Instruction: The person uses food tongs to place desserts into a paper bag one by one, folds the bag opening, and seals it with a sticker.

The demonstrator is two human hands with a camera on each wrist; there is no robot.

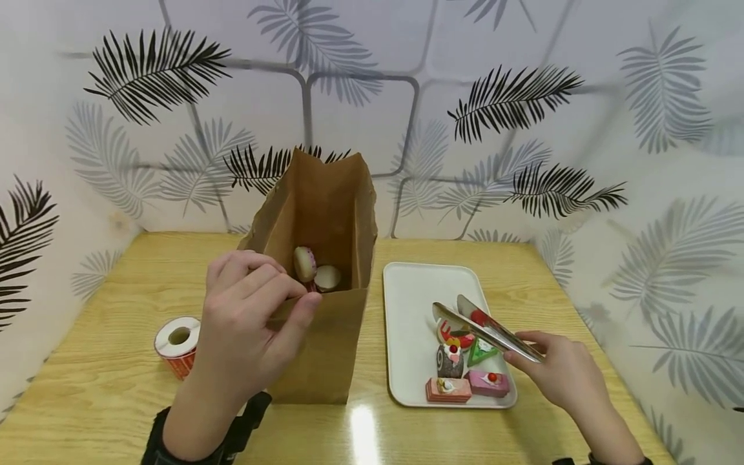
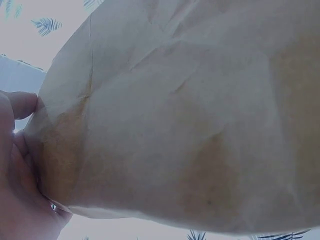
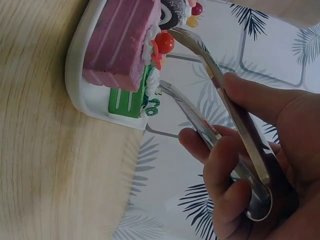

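My left hand (image 1: 256, 323) grips the near rim of an upright brown paper bag (image 1: 316, 361), thumb outside and fingers over the edge. Inside the bag lie two cream-coloured toy macarons (image 1: 305, 263). In my right hand (image 1: 566, 371) are metal tongs (image 3: 235, 115), their arms spread apart over a white tray (image 1: 409, 303). Below the tong tips sit several toy cakes: a dark swirl roll (image 1: 450, 361), a green wedge (image 1: 481, 351), a purple slice (image 1: 487, 383), a pink slice (image 1: 449, 390) and a red-topped piece (image 1: 450, 334).
A roll of labels (image 1: 177, 342) with a red side stands left of the bag, partly behind my left wrist. The wooden table (image 1: 104, 381) meets leaf-patterned walls (image 1: 372, 123) at the back and sides.
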